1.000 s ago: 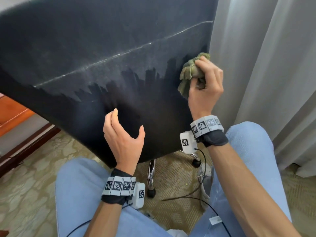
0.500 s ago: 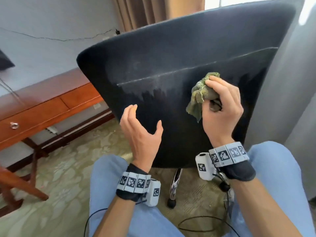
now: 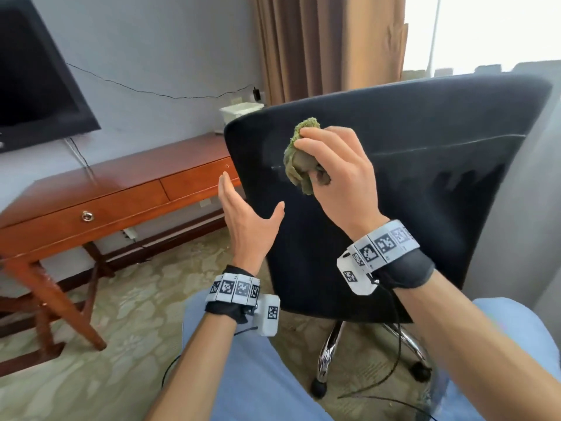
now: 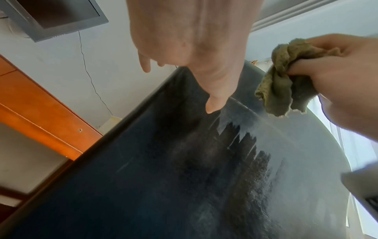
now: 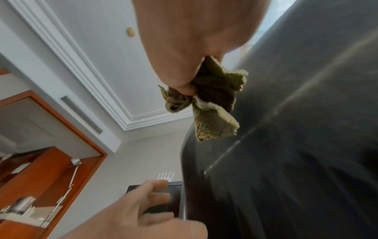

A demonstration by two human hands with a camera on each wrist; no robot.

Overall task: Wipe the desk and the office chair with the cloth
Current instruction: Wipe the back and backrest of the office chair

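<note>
The left hand (image 3: 243, 220) is held flat, fingers straight, beside the black fabric office chair back (image 3: 425, 208) (contact cannot be told). The crumpled green terry cloth (image 3: 299, 161) is clenched in the right hand (image 3: 343, 180) against it. Beyond stands the reddish wooden desk (image 3: 121, 189).

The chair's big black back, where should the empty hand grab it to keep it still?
Probably the chair back's left edge, coming from the desk side. The left hand is open beside it, and that thin rim lets fingers wrap around, away from the cloth in the right hand.
</note>
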